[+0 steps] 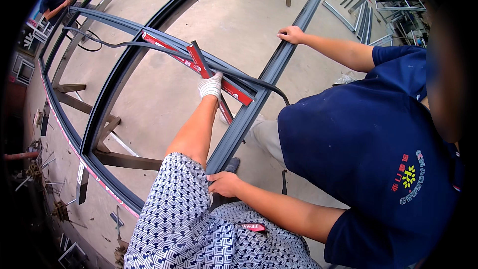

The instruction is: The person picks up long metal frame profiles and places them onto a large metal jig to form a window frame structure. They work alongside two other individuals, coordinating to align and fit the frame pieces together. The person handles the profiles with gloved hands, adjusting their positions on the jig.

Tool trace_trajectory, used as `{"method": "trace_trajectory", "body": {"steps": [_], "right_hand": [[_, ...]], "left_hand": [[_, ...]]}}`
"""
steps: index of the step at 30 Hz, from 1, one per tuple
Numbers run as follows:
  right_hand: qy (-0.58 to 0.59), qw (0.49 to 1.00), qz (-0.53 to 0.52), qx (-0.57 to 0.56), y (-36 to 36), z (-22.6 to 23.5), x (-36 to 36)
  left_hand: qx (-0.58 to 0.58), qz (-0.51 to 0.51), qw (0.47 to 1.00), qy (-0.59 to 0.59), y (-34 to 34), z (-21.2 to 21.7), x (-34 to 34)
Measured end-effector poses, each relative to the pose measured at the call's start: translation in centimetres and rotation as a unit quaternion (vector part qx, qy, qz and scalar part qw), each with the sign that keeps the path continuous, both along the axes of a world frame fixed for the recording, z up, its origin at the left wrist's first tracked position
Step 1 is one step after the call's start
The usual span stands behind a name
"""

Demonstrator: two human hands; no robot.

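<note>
Left hand [210, 85], white-gloved, lay at the picture's centre on the red-taped crossbar [234, 89]. Its fingers were folded down where the black rubber gasket [114, 45] crosses. The glove hid whether it pinched the gasket or only pressed on it: cannot tell. Right hand not seen.

The gasket ran loose from the glove toward 10 o'clock, with 1 tail drooping off the frame toward 3 o'clock.

A co-worker in a blue shirt, at 3 o'clock, had 1 hand [291, 34] gripping the dark grey frame rail [279, 62] at 1 o'clock. The other hand [224, 183] rested on the same rail at 6 o'clock.

Risks, as judged:
1. The free length of gasket could twist or pull out of its groove if tugged sideways.
2. The hanging tail could snag on the rail corner.
3. The glove sat close to the angled bar ends; a slip could nip the fingers.
4. The frame sat on wooden trestles [127, 160]. An uneven push from 2 people could shift it.

Surface and room: bare concrete floor [234, 25], dusty, with offcuts and small hardware scattered at 8 o'clock. Spare metal profiles [366, 20] lay stacked at 1 o'clock. Another person [52, 4] was bent over work at 10 o'clock, well apart.
</note>
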State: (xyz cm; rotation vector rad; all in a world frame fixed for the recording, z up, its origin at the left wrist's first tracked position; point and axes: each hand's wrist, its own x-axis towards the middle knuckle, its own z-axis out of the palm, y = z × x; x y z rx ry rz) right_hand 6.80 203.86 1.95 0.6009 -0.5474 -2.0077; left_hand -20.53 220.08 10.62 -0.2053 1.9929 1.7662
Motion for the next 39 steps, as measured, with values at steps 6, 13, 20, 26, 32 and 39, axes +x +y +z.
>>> {"method": "trace_trajectory", "body": {"steps": [6, 13, 20, 26, 32, 39], "right_hand": [[-0.060, 0.996, -0.040, 0.049, 0.7, 4.1, -0.3], [-0.103, 0.993, -0.017, 0.045, 1.9, 6.8, -1.3], [0.038, 0.999, -0.007, -0.008, 1.7, 3.6, -1.0], [-0.001, 0.834, -0.028, 0.550, -0.5, 6.0, 32.6], [-0.143, 0.542, 0.311, 0.767, -7.2, 9.7, 55.9], [-0.155, 0.565, 0.260, 0.768, -6.8, 10.5, 62.5]], "left_hand": [[-0.087, -0.017, 0.995, 0.046, -2.6, 0.3, 0.0], [-0.177, -0.054, 0.980, 0.069, -7.9, 0.3, 0.1], [-0.156, -0.099, 0.978, 0.095, -14.2, 2.9, -1.1], [-0.219, -0.179, 0.953, 0.112, -18.6, 6.9, -0.7], [-0.235, -0.169, 0.955, 0.070, -27.1, 10.0, 1.2], [-0.165, -0.097, 0.977, 0.092, -32.7, 10.9, 5.2]]}}
